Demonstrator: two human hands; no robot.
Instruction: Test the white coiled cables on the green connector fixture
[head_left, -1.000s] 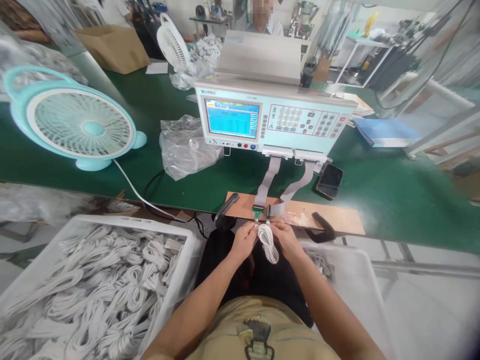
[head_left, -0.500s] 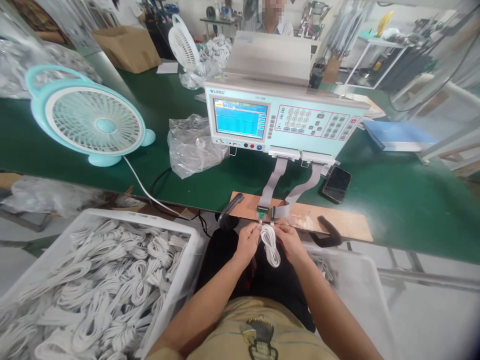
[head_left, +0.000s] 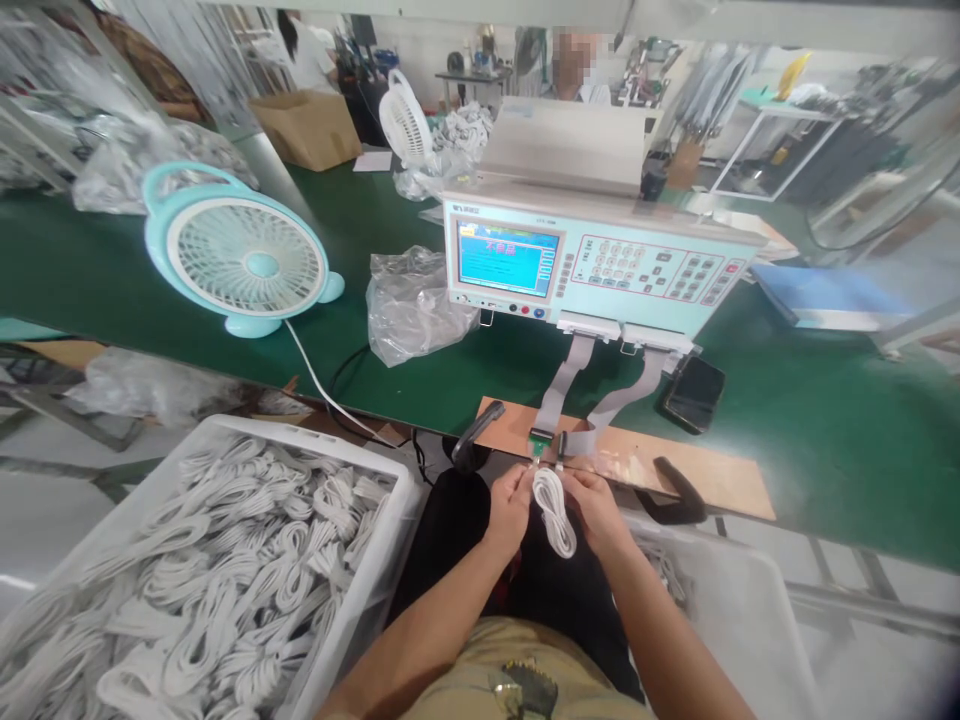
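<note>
A coiled white cable (head_left: 554, 513) hangs between my hands at the table's front edge. My left hand (head_left: 513, 502) pinches one end of it at the small green circuit board (head_left: 539, 446). My right hand (head_left: 592, 500) is closed on the other end, by the second dark connector (head_left: 561, 446). Grey ribbon cables (head_left: 564, 385) run from these connectors up to the cable tester (head_left: 592, 255). Its blue screen (head_left: 508, 260) shows large red characters. The plugs at my fingertips are too small to make out.
A white bin (head_left: 405, 490) of coiled cables stands at my left, another translucent bin (head_left: 757, 590) at my right. A clamp (head_left: 477, 436) and a second clamp (head_left: 679, 495) grip the wooden board (head_left: 727, 480). A phone (head_left: 694, 391), plastic bag (head_left: 412, 305) and fan (head_left: 251, 250) rest on the table.
Red characters have appeared on the tester's screen. The whole view has shifted, so everything sits lower and further right. Both hands keep their hold at the connectors.
</note>
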